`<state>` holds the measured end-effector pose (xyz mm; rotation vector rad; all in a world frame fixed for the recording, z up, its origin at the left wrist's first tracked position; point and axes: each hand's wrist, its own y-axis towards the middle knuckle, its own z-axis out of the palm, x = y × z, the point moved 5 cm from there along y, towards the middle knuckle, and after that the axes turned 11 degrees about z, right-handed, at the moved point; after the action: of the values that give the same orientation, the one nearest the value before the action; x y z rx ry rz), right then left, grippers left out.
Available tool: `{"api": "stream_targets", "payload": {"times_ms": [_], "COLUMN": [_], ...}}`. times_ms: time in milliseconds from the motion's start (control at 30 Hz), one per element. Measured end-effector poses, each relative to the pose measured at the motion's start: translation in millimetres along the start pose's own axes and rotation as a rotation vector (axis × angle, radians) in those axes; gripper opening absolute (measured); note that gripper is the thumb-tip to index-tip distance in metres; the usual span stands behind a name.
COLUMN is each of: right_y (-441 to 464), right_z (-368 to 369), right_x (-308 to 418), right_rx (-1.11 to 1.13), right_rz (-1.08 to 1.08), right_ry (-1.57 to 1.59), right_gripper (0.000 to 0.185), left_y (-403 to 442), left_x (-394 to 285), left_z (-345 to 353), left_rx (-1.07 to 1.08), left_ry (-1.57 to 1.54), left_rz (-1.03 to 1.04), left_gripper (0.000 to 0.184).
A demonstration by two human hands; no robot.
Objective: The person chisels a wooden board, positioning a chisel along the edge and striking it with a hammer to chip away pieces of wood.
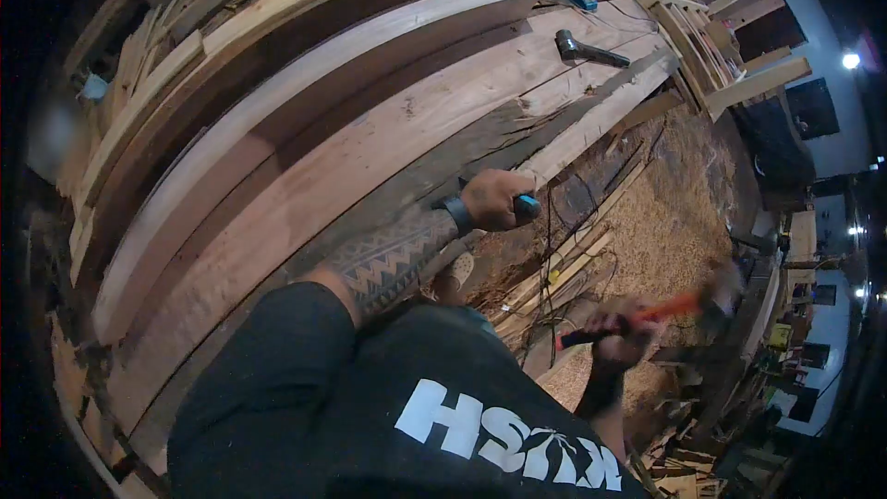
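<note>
The left hand (497, 200) clenches a teal-and-black tool handle (527, 210) at the right edge of the plank desk (397, 125). To the right, the blurred right hand (621, 337) grips an orange-handled hammer (673, 307) above wood shavings (679, 222). A dark mallet-shaped tool (591, 51) lies on the desk's far end.

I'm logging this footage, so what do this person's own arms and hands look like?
The ungloved left hand has a dark band around the wrist. The left forearm bears dark zigzag geometric markings, below a loose short black fabric sleeve. The ungloved right hand is blurred; a dark patch covers part of the right forearm, cloth or marking, I can't tell.
</note>
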<state>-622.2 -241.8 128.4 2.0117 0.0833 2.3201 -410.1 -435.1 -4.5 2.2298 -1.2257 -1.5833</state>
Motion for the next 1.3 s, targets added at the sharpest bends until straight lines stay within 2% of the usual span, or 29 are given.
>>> {"api": "stream_targets", "payload": {"times_ms": [67, 133, 233, 267, 300, 367, 433, 533, 567, 600, 633, 667, 700, 733, 800, 833, 867, 900, 933, 967, 1000, 1067, 1133, 1167, 1233, 1300], "right_y": [-18.2, -18.4, -15.2, -23.0, -30.5, -39.8, -36.7, -9.7, 2.7, 6.2, 1.5, -1.6, -2.2, -5.6, -17.7, -20.7, -35.5, -41.5, -25.1, -28.2, -36.8, -8.8, -0.2, -0.9, -16.2, -37.5], "right_z": [-35.0, -40.7, 10.7, 11.7, -7.3, -44.1, -45.8, -17.5, 26.3, 37.7, 24.4, 9.5, 13.8, 19.2, -32.9, -39.7, -50.1, -39.7, -38.6, -49.4, -57.2, -25.3, 10.2, 12.8, -18.5, -34.1], "right_x": [-38.5, -84.6, -150.4, -144.0, -157.2, -154.5, -118.4, -9.7, 24.7, 18.6, -22.9, -78.0, -122.8, -154.2, -200.5, -188.2, -181.4, -152.5, -99.9, -90.2, -79.6, -4.5, 21.1, -4.5, -131.4, -191.5], "right_rx": [-0.331, -0.405, -0.106, -0.163, -0.226, -0.279, -0.210, -0.010, 0.050, 0.049, 0.000, -0.057, -0.105, -0.141, -0.178, -0.191, -0.250, -0.329, -0.339, -0.507, -0.783, -0.114, -0.075, 0.030, 0.074, -0.099], "right_rz": [-0.088, 0.005, 0.434, 0.484, 0.562, 0.454, 0.159, -0.101, -0.100, -0.131, -0.118, -0.017, 0.221, 0.406, 0.586, 0.548, 0.625, 0.683, 0.170, 0.391, 0.461, 0.000, -0.251, -0.227, -0.118, 0.244], "right_ry": [0.311, 0.120, -0.918, -0.842, -0.716, -0.781, -0.685, 0.161, 0.322, 0.333, 0.223, -0.141, -0.638, -0.820, -0.639, -0.697, -0.439, -0.180, -0.778, -0.246, 0.335, 0.085, 0.193, 0.332, -0.377, -1.068], "right_gripper": [0.042, 0.045, 0.054, 0.055, 0.045, 0.036, 0.035, 0.036, 0.040, 0.041, 0.042, 0.044, 0.046, 0.048, 0.045, 0.045, 0.039, 0.034, 0.032, 0.030, 0.029, 0.040, 0.049, 0.045, 0.039, 0.035], "left_y": [0.6, 0.2, -1.2, 2.4, 7.9, 0.5, -2.1, 1.1, -0.2, -0.2, 0.2, -0.7, -5.1, -9.6, 4.2, 4.8, -3.4, -3.8, -2.1, -2.8, -4.0, -3.4, -4.1, -4.1, -6.4, -7.8], "left_x": [-8.0, -5.4, -8.8, -8.3, -5.9, -7.0, -8.0, -10.6, -11.4, -9.9, -7.6, -6.8, -6.8, -6.1, 1.0, 3.8, 0.8, -1.9, -1.1, -2.8, -4.6, -4.7, -4.4, -3.1, -3.4, -3.5], "left_z": [-4.5, -2.2, -0.7, -5.1, -9.5, -4.7, -0.6, -2.2, -1.9, -2.5, -2.9, -0.7, 3.4, 6.5, -7.1, -11.5, -5.1, 0.8, -1.1, -2.6, -0.8, -1.1, -1.6, -1.0, 4.0, 7.3], "left_rx": [0.019, 0.028, 0.027, 0.019, 0.029, 0.073, 0.059, 0.063, 0.071, 0.062, 0.055, 0.054, 0.060, 0.061, 0.066, 0.094, 0.133, 0.100, 0.107, 0.115, 0.127, 0.114, 0.096, 0.086, 0.086, 0.106], "left_ry": [-0.092, -0.101, -0.019, 0.036, 0.037, 0.010, 0.025, 0.026, 0.021, 0.022, 0.025, 0.025, 0.063, 0.100, 0.099, 0.032, -0.057, 0.099, 0.097, 0.091, 0.080, 0.072, 0.077, 0.087, 0.105, 0.134], "left_rz": [0.027, 0.039, 0.063, 0.074, 0.072, 0.041, 0.048, 0.016, -0.006, -0.005, -0.002, 0.004, 0.032, 0.063, 0.105, 0.100, 0.086, 0.082, 0.067, 0.050, 0.031, 0.035, 0.044, 0.052, 0.092, 0.165], "left_gripper": [0.028, 0.029, 0.028, 0.027, 0.027, 0.026, 0.025, 0.025, 0.025, 0.027, 0.029, 0.031, 0.032, 0.033, 0.034, 0.033, 0.033, 0.028, 0.026, 0.025, 0.023, 0.021, 0.020, 0.020, 0.020, 0.021]}}
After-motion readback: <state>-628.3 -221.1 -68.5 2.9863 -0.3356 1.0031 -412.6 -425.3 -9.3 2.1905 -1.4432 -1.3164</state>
